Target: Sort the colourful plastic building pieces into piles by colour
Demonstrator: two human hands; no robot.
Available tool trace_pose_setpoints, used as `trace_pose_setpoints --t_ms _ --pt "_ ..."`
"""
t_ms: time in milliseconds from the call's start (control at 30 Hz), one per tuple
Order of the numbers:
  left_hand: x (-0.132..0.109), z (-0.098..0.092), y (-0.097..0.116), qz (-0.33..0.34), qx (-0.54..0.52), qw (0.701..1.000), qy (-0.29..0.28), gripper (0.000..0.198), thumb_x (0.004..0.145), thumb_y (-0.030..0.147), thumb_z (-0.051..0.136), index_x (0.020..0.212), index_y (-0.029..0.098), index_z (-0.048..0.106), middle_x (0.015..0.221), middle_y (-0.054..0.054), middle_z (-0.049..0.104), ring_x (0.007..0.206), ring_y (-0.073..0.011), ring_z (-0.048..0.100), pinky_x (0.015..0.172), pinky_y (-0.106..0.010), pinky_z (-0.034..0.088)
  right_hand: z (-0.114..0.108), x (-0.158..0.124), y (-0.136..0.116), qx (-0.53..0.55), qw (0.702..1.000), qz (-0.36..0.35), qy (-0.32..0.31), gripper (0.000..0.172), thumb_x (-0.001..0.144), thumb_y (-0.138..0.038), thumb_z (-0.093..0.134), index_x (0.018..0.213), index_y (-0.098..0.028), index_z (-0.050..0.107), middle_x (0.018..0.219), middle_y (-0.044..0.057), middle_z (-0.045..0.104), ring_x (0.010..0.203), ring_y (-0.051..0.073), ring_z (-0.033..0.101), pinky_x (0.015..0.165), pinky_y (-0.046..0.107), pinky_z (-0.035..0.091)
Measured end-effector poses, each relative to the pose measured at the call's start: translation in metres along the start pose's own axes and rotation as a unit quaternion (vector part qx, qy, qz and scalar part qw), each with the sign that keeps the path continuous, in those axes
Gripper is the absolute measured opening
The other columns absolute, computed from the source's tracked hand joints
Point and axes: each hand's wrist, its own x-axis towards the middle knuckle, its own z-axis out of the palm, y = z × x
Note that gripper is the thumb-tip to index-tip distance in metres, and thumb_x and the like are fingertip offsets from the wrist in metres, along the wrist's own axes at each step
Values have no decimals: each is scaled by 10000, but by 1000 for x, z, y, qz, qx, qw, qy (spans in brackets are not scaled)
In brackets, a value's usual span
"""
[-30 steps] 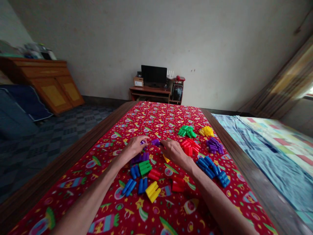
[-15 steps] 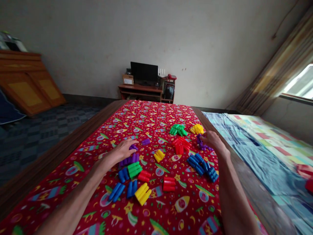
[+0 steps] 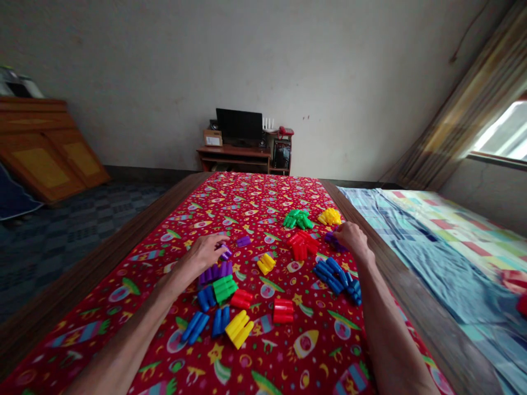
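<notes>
My left hand [image 3: 205, 254] pinches a small purple block piece [image 3: 225, 254] just above a purple block cluster [image 3: 214, 272]. A loose purple piece [image 3: 244, 241] lies a little to its right. My right hand [image 3: 349, 240] is curled over the purple block pile [image 3: 330, 237] near the table's right edge; what its fingers hold is hidden. Between the hands lie a yellow block [image 3: 265, 263] and a red pile [image 3: 301, 245]. Green [image 3: 297, 219] and yellow [image 3: 329, 216] piles sit farther back.
The table has a red patterned cloth [image 3: 255, 203] and a wooden rim [image 3: 123, 241]. Blue pile [image 3: 337, 274], green block [image 3: 224, 288], red blocks [image 3: 283, 310], yellow block [image 3: 239, 328] and blue blocks [image 3: 206, 322] lie nearer me. A bed [image 3: 444, 252] adjoins on the right.
My right hand left the middle, where it held a purple piece beside my left hand, and went right to the purple pile. That piece now lies loose on the cloth. The view shifted.
</notes>
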Motion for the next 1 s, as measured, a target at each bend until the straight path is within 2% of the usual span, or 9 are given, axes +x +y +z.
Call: trace_pose_setpoints --t_ms 100,200,300,400,533,667,767,867,1000 --pt "2 -1 3 -5 -46 999 18 354 689 454 609 897 194 731 954 -96 765 854 -279 730 753 -372 596 -4 1 2 36 998 -18 57 287 850 -210 520 985 -130 761 1003 193 726 973 296 687 756 320 484" --pt "0 -6 17 1 -129 990 52 459 676 528 643 948 165 716 911 -97 747 800 -258 724 742 -372 600 -11 -1 -7 128 982 -101 100 288 867 -270 530 972 -128 757 865 143 745 862 234 693 729 276 479" --pt "-6 -8 41 3 -222 971 92 589 670 569 674 1079 145 675 854 -58 712 771 -215 709 723 -328 595 -9 -18 -36 262 935 -237 24 331 901 -331 512 1018 -125 742 741 86 738 688 174 672 637 239 468" --pt "-17 -6 68 12 -237 967 96 569 702 568 671 1096 158 672 783 -15 673 722 -184 681 682 -283 575 7 -48 -76 322 859 -391 -75 346 893 -342 569 1156 -154 691 850 61 751 680 141 654 615 214 452" --pt "-32 -2 95 64 -214 973 64 410 788 536 617 968 179 709 795 -30 695 732 -186 665 679 -264 554 26 -79 -111 269 820 -493 -113 156 872 -172 582 892 -142 734 649 -12 663 551 76 538 533 170 338" --pt "-38 -3 106 105 -165 979 52 365 848 495 557 1021 207 701 960 -50 726 852 -211 677 785 -296 560 19 -71 -106 249 831 -487 -96 151 858 -170 584 821 -133 726 574 -46 570 526 60 477 507 165 284" --pt "-34 -8 100 157 -88 982 58 353 888 453 498 1082 224 685 1048 -59 712 950 -223 670 887 -325 540 3 -44 -80 217 876 -430 -34 177 848 -199 577 814 -130 737 566 -39 565 537 70 481 523 176 291" --pt "-23 -12 78 190 -17 978 82 336 896 384 447 1049 207 688 1075 -86 693 1006 -239 655 962 -362 508 -12 -13 -38 164 928 -335 1 210 835 -220 568 782 -134 752 554 -21 594 541 89 509 532 194 308" --pt "-9 -7 40 153 26 985 77 365 869 363 428 1087 190 665 1142 -110 675 1072 -265 634 1008 -416 485 -16 18 23 106 977 -185 7 213 785 -205 576 714 -128 762 553 12 641 553 119 561 539 214 339"
